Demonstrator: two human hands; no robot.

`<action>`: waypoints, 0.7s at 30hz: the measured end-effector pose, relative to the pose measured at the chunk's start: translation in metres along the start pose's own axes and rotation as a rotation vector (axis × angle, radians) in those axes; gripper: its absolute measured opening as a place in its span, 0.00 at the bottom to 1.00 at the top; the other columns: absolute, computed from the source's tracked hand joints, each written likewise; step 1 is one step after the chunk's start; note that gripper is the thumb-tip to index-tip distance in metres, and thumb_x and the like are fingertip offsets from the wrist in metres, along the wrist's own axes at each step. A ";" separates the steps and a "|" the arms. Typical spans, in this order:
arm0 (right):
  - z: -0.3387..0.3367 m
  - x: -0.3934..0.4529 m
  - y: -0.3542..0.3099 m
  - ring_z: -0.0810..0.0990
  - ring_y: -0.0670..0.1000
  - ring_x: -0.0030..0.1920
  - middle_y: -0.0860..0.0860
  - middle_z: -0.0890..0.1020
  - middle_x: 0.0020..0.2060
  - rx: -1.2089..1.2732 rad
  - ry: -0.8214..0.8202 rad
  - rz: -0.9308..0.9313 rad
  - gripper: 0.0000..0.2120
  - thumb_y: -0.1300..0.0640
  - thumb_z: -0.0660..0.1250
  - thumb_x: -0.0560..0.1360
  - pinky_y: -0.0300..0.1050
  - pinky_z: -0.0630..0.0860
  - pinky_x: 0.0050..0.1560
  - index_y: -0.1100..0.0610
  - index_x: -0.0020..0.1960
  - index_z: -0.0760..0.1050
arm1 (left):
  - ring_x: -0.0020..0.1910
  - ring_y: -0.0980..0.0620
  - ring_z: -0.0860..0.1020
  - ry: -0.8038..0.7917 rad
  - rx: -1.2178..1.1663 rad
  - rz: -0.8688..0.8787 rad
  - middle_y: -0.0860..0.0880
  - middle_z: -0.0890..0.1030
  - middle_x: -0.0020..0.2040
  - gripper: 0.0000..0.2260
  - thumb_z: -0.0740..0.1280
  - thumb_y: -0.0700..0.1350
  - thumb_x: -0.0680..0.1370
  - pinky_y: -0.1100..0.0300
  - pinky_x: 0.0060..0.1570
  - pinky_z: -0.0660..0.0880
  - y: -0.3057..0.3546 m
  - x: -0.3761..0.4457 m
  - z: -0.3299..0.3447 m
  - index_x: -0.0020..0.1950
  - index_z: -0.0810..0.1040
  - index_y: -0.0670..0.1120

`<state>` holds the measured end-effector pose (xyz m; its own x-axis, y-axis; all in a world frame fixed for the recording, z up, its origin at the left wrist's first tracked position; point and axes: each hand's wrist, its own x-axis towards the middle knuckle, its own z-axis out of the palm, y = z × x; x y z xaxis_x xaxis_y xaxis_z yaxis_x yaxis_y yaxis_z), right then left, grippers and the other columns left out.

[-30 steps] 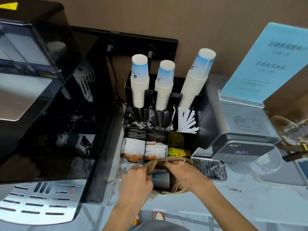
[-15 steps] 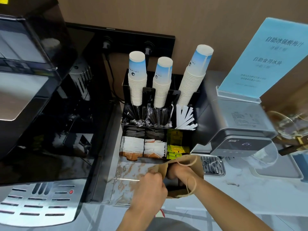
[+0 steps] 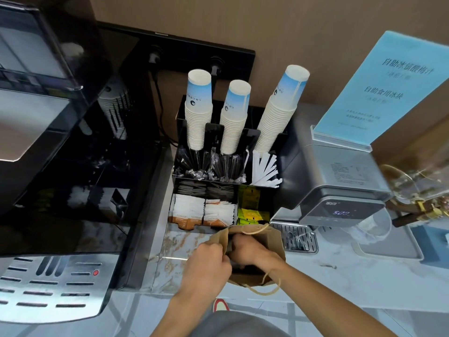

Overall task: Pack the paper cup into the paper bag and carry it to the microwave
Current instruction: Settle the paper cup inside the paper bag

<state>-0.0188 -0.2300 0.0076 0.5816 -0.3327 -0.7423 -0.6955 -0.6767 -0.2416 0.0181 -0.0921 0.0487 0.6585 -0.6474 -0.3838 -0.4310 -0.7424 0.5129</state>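
A brown paper bag (image 3: 274,240) with twine handles stands open on the marble counter (image 3: 345,278), in front of the condiment organiser. My left hand (image 3: 206,263) pinches the bag's left rim. My right hand (image 3: 252,251) is curled down into the bag's mouth, its fingertips hidden inside. The paper cup is not visible; the hands and the bag's dark inside cover it.
A black organiser (image 3: 243,188) just behind the bag holds three stacks of blue-and-white cups (image 3: 199,105), stirrers and sachets. A large black coffee machine (image 3: 60,166) fills the left. A grey dispenser (image 3: 340,190) with a drip tray (image 3: 297,237) and a blue sign (image 3: 388,88) stand at right.
The blue cup seen in the bag's mouth a second ago is out of sight now. Both hands and the bag have shifted slightly right, and my right hand reaches deeper in.
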 end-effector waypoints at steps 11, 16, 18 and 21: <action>0.022 0.002 -0.022 0.79 0.63 0.61 0.62 0.81 0.60 -0.315 0.121 -0.198 0.12 0.62 0.59 0.80 0.53 0.76 0.60 0.62 0.59 0.78 | 0.44 0.46 0.81 -0.026 -0.078 -0.027 0.43 0.84 0.46 0.11 0.60 0.44 0.77 0.50 0.46 0.81 -0.008 -0.001 -0.003 0.46 0.81 0.41; 0.021 0.005 -0.016 0.77 0.63 0.63 0.63 0.79 0.62 -0.278 0.065 -0.183 0.14 0.63 0.58 0.81 0.53 0.73 0.63 0.63 0.64 0.75 | 0.45 0.45 0.80 0.010 -0.115 -0.027 0.43 0.84 0.47 0.11 0.61 0.45 0.78 0.51 0.45 0.80 -0.008 -0.003 -0.002 0.47 0.81 0.41; 0.019 0.008 -0.017 0.78 0.63 0.63 0.62 0.80 0.62 -0.309 0.023 -0.202 0.14 0.63 0.60 0.80 0.54 0.75 0.64 0.61 0.64 0.76 | 0.44 0.45 0.79 0.013 -0.135 -0.032 0.43 0.83 0.46 0.11 0.61 0.45 0.78 0.51 0.43 0.78 -0.009 -0.003 -0.003 0.46 0.80 0.41; 0.010 0.011 -0.018 0.78 0.62 0.63 0.60 0.80 0.63 -0.321 -0.004 -0.194 0.15 0.60 0.62 0.79 0.54 0.75 0.65 0.59 0.65 0.75 | 0.41 0.47 0.76 0.020 -0.139 -0.031 0.45 0.79 0.42 0.09 0.61 0.44 0.78 0.55 0.40 0.71 -0.010 -0.001 -0.006 0.41 0.77 0.43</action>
<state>-0.0040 -0.2152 -0.0027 0.6873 -0.1762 -0.7046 -0.4049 -0.8984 -0.1703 0.0250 -0.0828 0.0483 0.6829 -0.6202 -0.3859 -0.3220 -0.7298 0.6031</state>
